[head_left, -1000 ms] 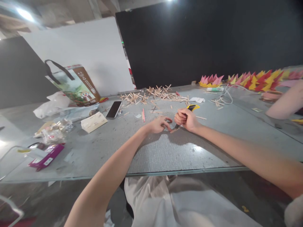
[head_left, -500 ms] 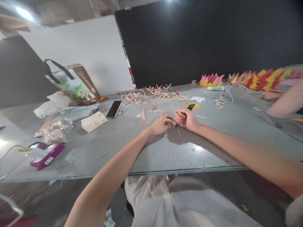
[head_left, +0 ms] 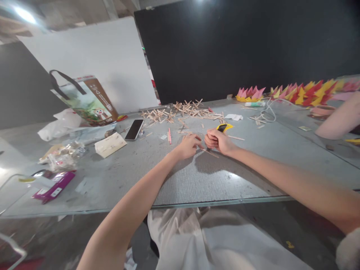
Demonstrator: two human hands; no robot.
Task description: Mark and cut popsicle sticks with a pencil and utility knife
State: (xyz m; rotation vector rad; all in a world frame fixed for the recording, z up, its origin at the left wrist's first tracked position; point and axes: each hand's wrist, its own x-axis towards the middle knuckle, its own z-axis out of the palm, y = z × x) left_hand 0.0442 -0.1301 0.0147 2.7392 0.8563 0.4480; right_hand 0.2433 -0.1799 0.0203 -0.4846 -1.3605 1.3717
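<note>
My right hand (head_left: 218,141) is closed in a fist around a yellow and black utility knife (head_left: 225,127). The knife's yellow end sticks out above the fist, and its lower tip meets a thin wooden stick (head_left: 213,153) on the table. My left hand (head_left: 189,146) pinches the left end of that stick with its fingertips, holding it down. The fingers partly hide that end. Just beyond both hands lies a loose heap of wooden sticks (head_left: 188,110), some joined into star-like crossings.
On the grey table (head_left: 174,187) a phone (head_left: 134,129), a folded card (head_left: 110,144), a printed bag (head_left: 92,101) and a purple packet (head_left: 53,187) lie to the left. A glue stick (head_left: 254,104), a white cable (head_left: 270,112) and folded-paper crowns (head_left: 312,93) are at right, near another person's arm (head_left: 339,118).
The wooden stick has turned from steeply slanted to nearly sideways under the knife. My left hand has shifted slightly left, and its fingers now reach the stick's end.
</note>
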